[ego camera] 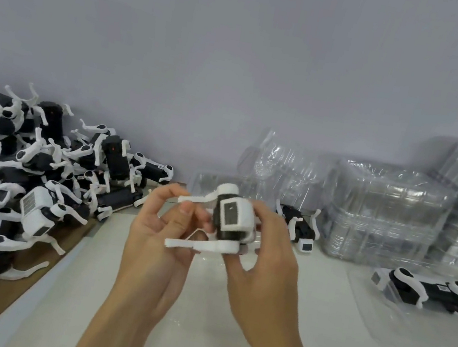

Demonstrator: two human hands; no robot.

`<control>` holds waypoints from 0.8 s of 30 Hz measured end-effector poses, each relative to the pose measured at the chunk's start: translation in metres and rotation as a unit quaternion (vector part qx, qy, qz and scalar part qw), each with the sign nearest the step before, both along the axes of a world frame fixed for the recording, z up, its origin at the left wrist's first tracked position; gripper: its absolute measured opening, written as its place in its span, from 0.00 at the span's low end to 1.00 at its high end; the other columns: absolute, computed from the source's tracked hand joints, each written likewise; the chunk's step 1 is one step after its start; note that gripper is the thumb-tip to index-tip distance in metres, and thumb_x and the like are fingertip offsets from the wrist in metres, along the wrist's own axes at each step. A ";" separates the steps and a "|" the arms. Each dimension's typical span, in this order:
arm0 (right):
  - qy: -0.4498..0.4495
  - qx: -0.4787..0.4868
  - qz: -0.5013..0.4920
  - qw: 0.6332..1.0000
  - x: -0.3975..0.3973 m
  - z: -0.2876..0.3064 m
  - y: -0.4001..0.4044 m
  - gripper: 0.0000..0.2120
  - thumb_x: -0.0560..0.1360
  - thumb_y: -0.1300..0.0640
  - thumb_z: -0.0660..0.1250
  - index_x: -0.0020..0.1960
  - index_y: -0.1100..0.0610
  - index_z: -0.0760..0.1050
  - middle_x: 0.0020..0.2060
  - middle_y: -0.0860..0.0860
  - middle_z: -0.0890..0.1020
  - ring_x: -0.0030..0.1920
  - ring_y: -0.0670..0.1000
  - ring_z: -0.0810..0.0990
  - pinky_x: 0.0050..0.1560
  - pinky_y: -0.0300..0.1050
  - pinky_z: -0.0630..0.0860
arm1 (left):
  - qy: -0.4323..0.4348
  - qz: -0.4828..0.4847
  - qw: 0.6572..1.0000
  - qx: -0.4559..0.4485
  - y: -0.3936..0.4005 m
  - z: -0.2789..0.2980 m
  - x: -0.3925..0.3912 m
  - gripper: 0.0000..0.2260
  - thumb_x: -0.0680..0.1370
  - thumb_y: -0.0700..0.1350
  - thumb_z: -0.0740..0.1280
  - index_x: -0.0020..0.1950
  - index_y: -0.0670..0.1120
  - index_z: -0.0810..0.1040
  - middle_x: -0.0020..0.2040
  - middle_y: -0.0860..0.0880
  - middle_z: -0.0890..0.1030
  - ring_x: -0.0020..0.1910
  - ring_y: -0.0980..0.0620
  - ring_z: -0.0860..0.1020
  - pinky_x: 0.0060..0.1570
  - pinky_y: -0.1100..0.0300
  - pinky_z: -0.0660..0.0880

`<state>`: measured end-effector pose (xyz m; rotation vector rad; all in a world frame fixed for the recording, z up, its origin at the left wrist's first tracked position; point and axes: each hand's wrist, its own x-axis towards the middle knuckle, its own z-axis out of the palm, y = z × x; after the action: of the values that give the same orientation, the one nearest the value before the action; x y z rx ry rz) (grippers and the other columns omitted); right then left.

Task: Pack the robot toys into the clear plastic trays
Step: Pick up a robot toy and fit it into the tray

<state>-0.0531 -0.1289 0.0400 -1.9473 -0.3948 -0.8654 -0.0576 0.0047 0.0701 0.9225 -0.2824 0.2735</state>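
Hands meet mid-frame above the tabletop (139, 295): right hand (261, 258) grips a robot toy (231, 219), left hand (161, 238) pinches its white leg; clear trays (382, 215) stacked at right.

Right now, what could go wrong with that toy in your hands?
The toy robot is held in the air by both hands, left hand and right hand, so it might slip and fall on the table. Its thin white legs stick out and could perhaps bend or snag on the clear tray.
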 end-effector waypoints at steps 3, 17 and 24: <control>0.021 0.035 -0.038 0.998 0.003 0.004 -0.010 0.23 0.77 0.56 0.68 0.70 0.47 0.69 0.60 0.41 0.76 0.59 0.46 0.76 0.55 0.50 0.77 | 0.026 0.088 0.991 0.100 0.015 -0.004 0.004 0.12 0.75 0.38 0.69 0.58 0.44 0.78 0.50 0.43 0.86 0.43 0.50 0.83 0.42 0.60 0.79; 0.122 -0.142 -0.098 0.977 0.023 0.013 -0.034 0.17 0.76 0.56 0.70 0.64 0.46 0.75 0.55 0.44 0.76 0.56 0.53 0.73 0.56 0.56 0.72 | 0.231 0.075 0.900 0.362 0.016 -0.057 0.019 0.24 0.81 0.40 0.63 0.71 0.63 0.65 0.65 0.65 0.70 0.64 0.61 0.69 0.56 0.63 0.68; 0.258 -0.247 -0.043 0.933 0.028 -0.002 -0.032 0.13 0.76 0.51 0.69 0.59 0.40 0.76 0.50 0.40 0.76 0.59 0.50 0.69 0.57 0.50 0.60 | 0.265 0.071 0.907 0.319 0.020 -0.059 0.023 0.21 0.77 0.37 0.64 0.59 0.63 0.70 0.58 0.64 0.75 0.53 0.60 0.78 0.40 0.64 0.70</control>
<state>-0.0246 -0.1607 0.0383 -2.5761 -0.2221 -0.2833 -0.0347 0.0246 0.0115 1.6283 0.2225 0.0461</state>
